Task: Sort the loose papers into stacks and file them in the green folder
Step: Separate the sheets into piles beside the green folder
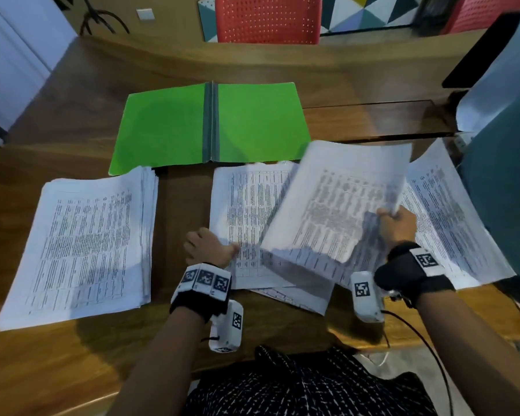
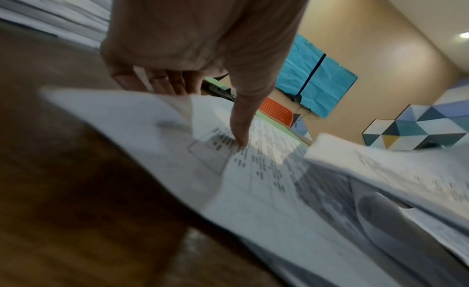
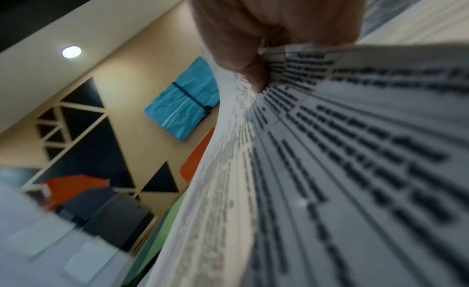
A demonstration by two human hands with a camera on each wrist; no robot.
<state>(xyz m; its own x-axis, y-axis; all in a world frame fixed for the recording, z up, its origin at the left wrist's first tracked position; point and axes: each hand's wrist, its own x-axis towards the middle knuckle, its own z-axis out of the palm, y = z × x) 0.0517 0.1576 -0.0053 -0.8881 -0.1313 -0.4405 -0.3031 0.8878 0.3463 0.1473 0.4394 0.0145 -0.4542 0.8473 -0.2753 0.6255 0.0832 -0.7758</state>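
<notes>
Nearest to us, our left hand [image 1: 209, 247] rests at the near left corner of the middle pile of white printed sheets [image 1: 246, 211] on the brown wooden table [image 1: 57, 355]. In the left wrist view the thumb is straight and presses down on the top page, while the other fingers [image 2: 162, 80] curl under a lifted corner of paper, so that corner is pinched between thumb and fingers.

Just to the right, our right hand [image 1: 398, 225] grips a thick sheaf of white printed pages [image 1: 336, 202] by its right edge. The sheaf is tilted and raised over the middle pile, its image blurred. The right wrist view shows the thumb pressed on the printed face and the pages bowed beneath it; the other fingers are hidden behind the paper, so we cannot tell how they lie.

Left of our hands sits a tall, fairly squared stack of white printed papers [image 1: 81, 247], well apart from the middle pile. To the right, another spread of white printed sheets [image 1: 454, 217] lies partly under the raised sheaf.

Further off, the bright green card folder [image 1: 162, 130] lies open and flat, its grey spine in the middle, its near edge touching the left stack's far corner.

Beyond the table stands a red perforated plastic chair [image 1: 267, 19].
</notes>
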